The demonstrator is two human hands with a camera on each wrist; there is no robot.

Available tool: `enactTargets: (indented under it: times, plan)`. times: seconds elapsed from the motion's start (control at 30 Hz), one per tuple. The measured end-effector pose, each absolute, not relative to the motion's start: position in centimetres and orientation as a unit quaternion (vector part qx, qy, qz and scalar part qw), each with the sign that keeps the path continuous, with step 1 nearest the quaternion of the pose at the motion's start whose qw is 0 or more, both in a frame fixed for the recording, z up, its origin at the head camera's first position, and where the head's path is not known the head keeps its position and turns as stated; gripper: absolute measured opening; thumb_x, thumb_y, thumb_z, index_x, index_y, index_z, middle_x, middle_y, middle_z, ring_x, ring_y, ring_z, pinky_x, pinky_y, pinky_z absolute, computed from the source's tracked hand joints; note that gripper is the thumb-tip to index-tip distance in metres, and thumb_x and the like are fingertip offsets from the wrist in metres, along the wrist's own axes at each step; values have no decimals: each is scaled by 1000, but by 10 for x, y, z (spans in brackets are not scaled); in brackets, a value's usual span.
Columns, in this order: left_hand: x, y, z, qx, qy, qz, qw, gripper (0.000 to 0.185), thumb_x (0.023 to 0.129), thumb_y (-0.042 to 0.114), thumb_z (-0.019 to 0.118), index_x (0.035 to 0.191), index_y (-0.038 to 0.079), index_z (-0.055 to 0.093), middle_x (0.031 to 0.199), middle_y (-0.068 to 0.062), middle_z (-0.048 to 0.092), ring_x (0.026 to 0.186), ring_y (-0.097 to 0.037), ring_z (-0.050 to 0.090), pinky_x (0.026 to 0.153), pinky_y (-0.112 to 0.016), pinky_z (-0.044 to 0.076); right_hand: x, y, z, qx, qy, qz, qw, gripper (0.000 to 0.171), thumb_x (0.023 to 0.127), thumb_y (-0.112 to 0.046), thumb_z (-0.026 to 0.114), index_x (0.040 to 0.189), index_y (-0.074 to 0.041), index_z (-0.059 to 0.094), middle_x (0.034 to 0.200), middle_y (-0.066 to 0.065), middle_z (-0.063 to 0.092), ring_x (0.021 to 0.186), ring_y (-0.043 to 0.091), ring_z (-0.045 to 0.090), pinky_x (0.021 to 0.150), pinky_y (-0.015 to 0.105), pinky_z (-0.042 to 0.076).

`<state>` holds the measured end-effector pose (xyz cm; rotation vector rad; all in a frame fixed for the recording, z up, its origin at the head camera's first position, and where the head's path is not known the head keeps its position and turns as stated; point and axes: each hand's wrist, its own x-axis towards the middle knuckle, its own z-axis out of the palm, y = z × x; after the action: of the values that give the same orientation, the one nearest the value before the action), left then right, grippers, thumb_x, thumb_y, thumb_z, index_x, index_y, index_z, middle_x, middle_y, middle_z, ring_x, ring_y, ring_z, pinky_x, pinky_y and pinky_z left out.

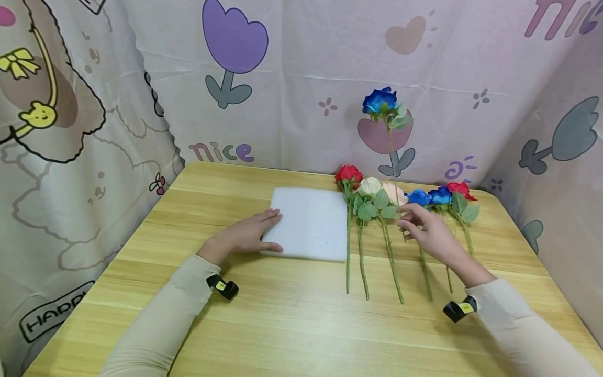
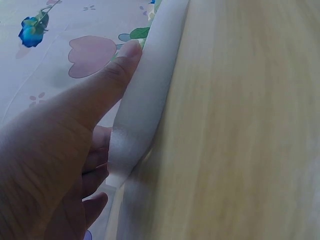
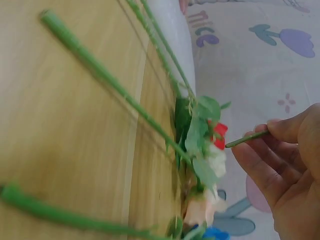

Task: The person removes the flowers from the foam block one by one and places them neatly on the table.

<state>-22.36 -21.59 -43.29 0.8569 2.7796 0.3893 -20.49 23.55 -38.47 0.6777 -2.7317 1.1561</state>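
My right hand (image 1: pixel 432 236) pinches the green stem of a blue rose (image 1: pixel 379 101) between thumb and fingers. The rose stands upright above the table, its bloom in front of the backdrop. In the right wrist view, the cut end of its stem (image 3: pixel 247 139) pokes out past the fingertips. My left hand (image 1: pixel 246 231) rests on the left edge of a white foam block (image 1: pixel 308 224), thumb spread toward the near side. The left wrist view shows the thumb on the block's top edge (image 2: pixel 145 95) and the other fingers partly hidden behind it.
Right of the block, several roses lie side by side, stems toward me: a red rose (image 1: pixel 349 174), a white rose (image 1: pixel 369 186), a pale pink rose (image 1: pixel 393 193), blue roses (image 1: pixel 440 196) and another red rose (image 1: pixel 461 190). A patterned curtain (image 1: pixel 306 94) hangs behind the wooden table (image 1: pixel 292 314).
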Motion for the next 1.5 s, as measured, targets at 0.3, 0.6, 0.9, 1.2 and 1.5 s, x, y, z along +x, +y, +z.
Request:
enactTargets:
  times: [0.3,0.6,0.9,1.2,1.5]
  plan:
    - [-223,-216,-432,288,943,130,104,106,82,77,50,156,8,21,163,-7,14,149,-24,10,119,-42,16,-190,266,-386,195,-921,332,67,26,97,-4,61,123,0,57,90,14,68,77,27,68,60,28,59]
    - [-223,-215,-432,287,943,129,105,106,82,78,50,156,8,21,163,-7,14,149,-24,11,119,-42,17,-177,297,-387,152,-935,316,46,28,98,-7,60,124,2,55,94,19,68,76,23,67,59,29,59]
    - [-224,-215,-432,290,942,133,104,107,81,78,50,156,7,21,163,-7,14,148,-25,12,119,-42,17,-161,335,-396,104,-947,302,28,32,99,-5,57,126,10,50,96,24,66,72,18,65,56,30,58]
    - [-224,-216,-434,288,943,132,102,107,81,79,49,156,8,21,163,-7,15,148,-25,12,119,-42,17,-143,367,-401,66,-958,279,13,32,99,-2,55,125,14,47,91,24,65,68,16,64,53,30,57]
    - [-223,-216,-434,287,944,127,103,107,81,80,49,157,9,21,163,-6,14,149,-24,11,119,-42,17,-133,395,-403,32,-975,219,-14,33,96,-4,59,122,15,48,88,21,68,68,22,66,51,28,54]
